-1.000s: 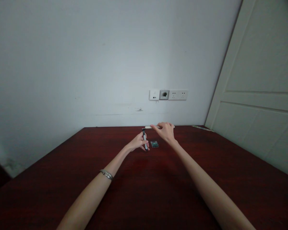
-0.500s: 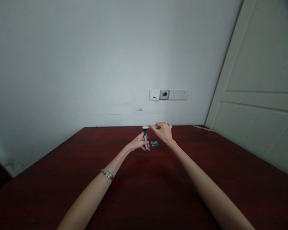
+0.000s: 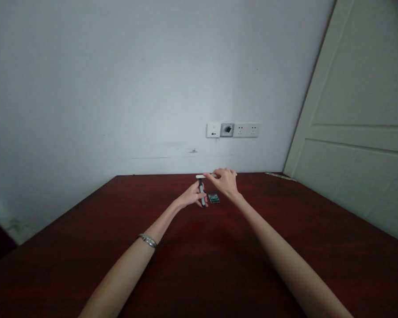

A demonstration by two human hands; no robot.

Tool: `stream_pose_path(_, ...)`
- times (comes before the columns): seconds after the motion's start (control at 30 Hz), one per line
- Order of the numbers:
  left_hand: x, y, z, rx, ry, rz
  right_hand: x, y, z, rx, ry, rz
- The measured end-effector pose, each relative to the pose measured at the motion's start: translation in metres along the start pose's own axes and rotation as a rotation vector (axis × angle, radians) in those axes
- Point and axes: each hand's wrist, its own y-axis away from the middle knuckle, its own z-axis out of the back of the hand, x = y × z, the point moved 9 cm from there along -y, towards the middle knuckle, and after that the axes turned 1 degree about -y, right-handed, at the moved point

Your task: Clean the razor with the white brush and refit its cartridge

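- Grey handle (image 3: 201, 188): my left hand (image 3: 189, 197), fingers clamped on it.
- White stick (image 3: 200, 176), handle's twelve o'clock: my right hand (image 3: 227, 182), fingers clamped.
- Small case (image 3: 214, 198): left hand's three o'clock.

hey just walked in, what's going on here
A person is holding two things over a dark red table. The left hand grips a slim grey-and-black handle, held roughly upright. The right hand holds a thin white bar level, its left end at the top of the handle; whether they touch is too small to tell. A small clear case lies on the table between the hands.
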Motion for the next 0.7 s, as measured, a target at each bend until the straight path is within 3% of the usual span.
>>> stream_pose_path(0.2,-0.008,0.004,0.007,-0.018,0.012,-0.006,-0.027,0.0,0.001,-0.006,-0.008,-0.078)
stream_pose_path(0.37,-0.001,0.003,0.014,-0.077,-0.047,0.027,-0.049,-0.004,-0.014,0.105,-0.149,-0.204)
stream_pose_path(0.53,0.008,0.0,0.027,-0.163,-0.132,0.029,-0.037,-0.003,-0.029,0.229,-0.509,-0.25)
stream_pose_path(0.7,0.004,-0.002,0.031,-0.2,-0.152,0.0,-0.01,0.033,-0.051,0.5,-0.992,-0.42)
